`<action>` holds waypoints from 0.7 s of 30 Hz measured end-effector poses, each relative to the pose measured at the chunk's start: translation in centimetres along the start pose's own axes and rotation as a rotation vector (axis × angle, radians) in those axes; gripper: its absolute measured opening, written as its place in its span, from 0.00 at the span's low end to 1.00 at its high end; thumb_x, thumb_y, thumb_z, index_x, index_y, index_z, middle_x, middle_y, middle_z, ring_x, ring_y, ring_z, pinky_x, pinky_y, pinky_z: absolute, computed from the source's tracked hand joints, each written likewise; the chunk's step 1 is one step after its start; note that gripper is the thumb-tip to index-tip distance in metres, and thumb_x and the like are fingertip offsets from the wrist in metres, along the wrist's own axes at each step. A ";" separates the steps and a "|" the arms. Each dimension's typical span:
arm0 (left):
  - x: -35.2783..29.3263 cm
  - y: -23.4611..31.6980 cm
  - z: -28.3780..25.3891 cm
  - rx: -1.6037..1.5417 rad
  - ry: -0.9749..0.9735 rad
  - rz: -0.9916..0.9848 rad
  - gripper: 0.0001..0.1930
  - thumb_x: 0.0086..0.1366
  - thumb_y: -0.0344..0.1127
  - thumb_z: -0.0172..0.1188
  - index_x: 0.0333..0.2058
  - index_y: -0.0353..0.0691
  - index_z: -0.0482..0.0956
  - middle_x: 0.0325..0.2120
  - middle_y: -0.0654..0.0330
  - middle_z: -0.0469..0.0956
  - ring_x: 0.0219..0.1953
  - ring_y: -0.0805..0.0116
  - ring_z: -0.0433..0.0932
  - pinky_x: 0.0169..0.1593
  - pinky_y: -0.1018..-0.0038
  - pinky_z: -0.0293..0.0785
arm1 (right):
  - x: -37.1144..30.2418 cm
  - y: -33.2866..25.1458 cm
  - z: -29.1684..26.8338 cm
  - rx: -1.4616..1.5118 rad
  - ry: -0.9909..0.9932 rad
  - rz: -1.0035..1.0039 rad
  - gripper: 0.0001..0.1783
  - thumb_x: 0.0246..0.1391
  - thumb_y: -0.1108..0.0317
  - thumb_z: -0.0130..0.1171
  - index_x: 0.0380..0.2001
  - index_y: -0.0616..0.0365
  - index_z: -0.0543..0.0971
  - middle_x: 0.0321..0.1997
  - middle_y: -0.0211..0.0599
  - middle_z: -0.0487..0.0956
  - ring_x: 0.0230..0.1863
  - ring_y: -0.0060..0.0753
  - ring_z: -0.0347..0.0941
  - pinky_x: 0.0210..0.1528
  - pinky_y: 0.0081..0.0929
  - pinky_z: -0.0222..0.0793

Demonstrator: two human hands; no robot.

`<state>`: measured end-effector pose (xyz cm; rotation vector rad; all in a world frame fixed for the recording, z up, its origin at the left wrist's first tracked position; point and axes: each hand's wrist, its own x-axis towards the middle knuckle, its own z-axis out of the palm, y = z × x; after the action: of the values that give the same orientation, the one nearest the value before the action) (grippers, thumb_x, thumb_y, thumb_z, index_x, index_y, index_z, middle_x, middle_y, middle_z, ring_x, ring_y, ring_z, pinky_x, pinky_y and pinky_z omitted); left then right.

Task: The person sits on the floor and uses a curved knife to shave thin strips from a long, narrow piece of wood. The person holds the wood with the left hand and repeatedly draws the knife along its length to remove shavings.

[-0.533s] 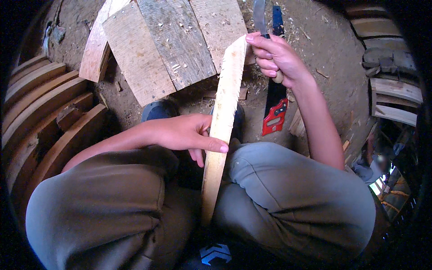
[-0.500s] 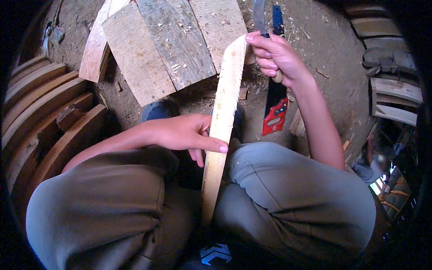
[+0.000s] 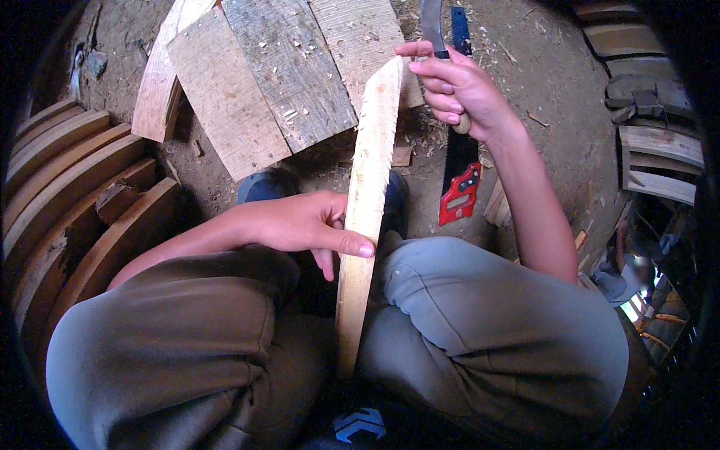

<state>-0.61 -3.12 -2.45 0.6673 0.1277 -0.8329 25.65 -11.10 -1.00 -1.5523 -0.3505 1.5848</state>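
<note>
Between my knees stands a pale strip of wood [image 3: 370, 165], its far end cut to a slant and its right edge rough with splinters. My left hand [image 3: 304, 223] is closed round its middle, thumb across the face. At the far end, my right hand [image 3: 463, 94] grips a knife [image 3: 433, 26] by its handle, the blade pointing away from me and running out of view at the top. The right forefinger stretches toward the strip's slanted tip. Beneath that hand, a handsaw with a red handle [image 3: 459, 196] lies on the ground.
Ahead is a low platform of planks [image 3: 289, 67] sprinkled with shavings. Curved wooden pieces [image 3: 75, 161] are stacked along the left, and more timber [image 3: 660, 142] lies at right. Another person [image 3: 624, 274] is at the far right. Shavings litter the dirt floor [image 3: 544, 142].
The strip's far end has shifted slightly left, away from my right hand. My right forefinger has straightened out toward the tip. The knife stays in my grip.
</note>
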 end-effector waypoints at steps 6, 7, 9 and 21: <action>-0.1 -0.2 -0.1 -0.003 -0.017 -0.025 0.22 0.66 0.47 0.59 0.47 0.34 0.70 0.38 0.55 0.81 0.35 0.68 0.81 0.33 0.73 0.82 | -0.3 -0.4 0.1 0.016 -0.010 -0.004 0.19 0.61 0.68 0.51 0.55 0.56 0.71 0.16 0.14 0.55 0.09 0.06 0.50 0.08 0.10 0.50; -0.1 -0.2 0.0 -0.005 -0.010 -0.024 0.22 0.66 0.47 0.60 0.47 0.34 0.70 0.38 0.55 0.80 0.35 0.68 0.81 0.33 0.73 0.82 | -0.3 -0.4 0.1 0.014 -0.008 -0.009 0.19 0.61 0.68 0.51 0.56 0.56 0.70 0.16 0.14 0.55 0.09 0.06 0.50 0.08 0.10 0.50; -0.2 -0.2 0.1 -0.009 0.003 -0.022 0.22 0.66 0.47 0.60 0.47 0.35 0.70 0.37 0.55 0.80 0.34 0.68 0.81 0.33 0.73 0.82 | -0.4 -0.3 -0.1 0.009 -0.022 -0.001 0.19 0.61 0.69 0.51 0.55 0.57 0.71 0.16 0.14 0.55 0.09 0.06 0.50 0.08 0.10 0.49; 0.0 -0.8 -0.4 -0.020 0.012 -0.001 0.20 0.66 0.47 0.59 0.46 0.35 0.71 0.37 0.55 0.81 0.37 0.67 0.81 0.32 0.73 0.82 | -0.8 -0.2 0.0 -0.116 0.172 0.007 0.12 0.61 0.63 0.55 0.45 0.56 0.74 0.17 0.14 0.57 0.10 0.06 0.50 0.09 0.11 0.47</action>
<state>-1.14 -3.27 -3.14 0.6531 0.1468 -0.8277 25.61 -11.55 -0.33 -1.7666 -0.3470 1.4457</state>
